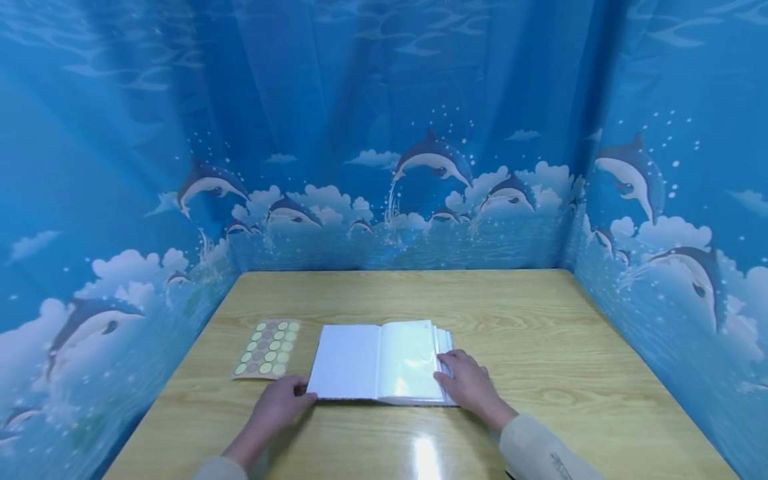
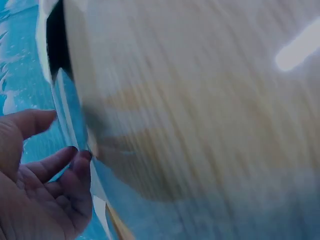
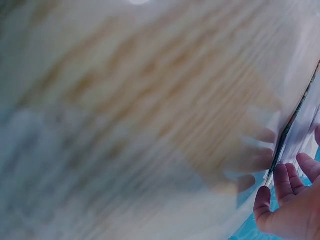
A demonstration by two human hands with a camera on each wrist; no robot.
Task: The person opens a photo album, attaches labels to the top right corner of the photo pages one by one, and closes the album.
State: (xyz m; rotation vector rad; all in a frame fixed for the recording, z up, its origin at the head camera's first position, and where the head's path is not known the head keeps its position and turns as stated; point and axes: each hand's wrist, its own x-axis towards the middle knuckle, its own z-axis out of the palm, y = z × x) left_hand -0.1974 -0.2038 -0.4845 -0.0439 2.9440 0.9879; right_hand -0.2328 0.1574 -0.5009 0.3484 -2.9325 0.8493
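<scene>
A small photo album (image 1: pixel 345 360) lies spread on the table, with a plain white inside cover on the left and glossy sleeve pages (image 1: pixel 408 357) on the right. At the cover's lower left corner my left hand (image 1: pixel 279 403) pinches the edge between thumb and fingers. My right hand (image 1: pixel 471 383) rests at the album's right side, its fingertips touching the stepped page edges. In the left wrist view the thumb and curled fingers of the left hand (image 2: pixel 50 180) are at a thin edge. The right wrist view shows the right hand (image 3: pixel 295 205) with loosely bent fingers against the album's side (image 3: pixel 300 125).
A sheet of round yellow-green stickers (image 1: pixel 267 349) lies left of the album; some of its circles show only backing. The wood-grain table (image 1: pixel 540 320) is glossy and reflects a light. Blue dolphin-printed curtains (image 1: pixel 384 133) enclose the back and sides.
</scene>
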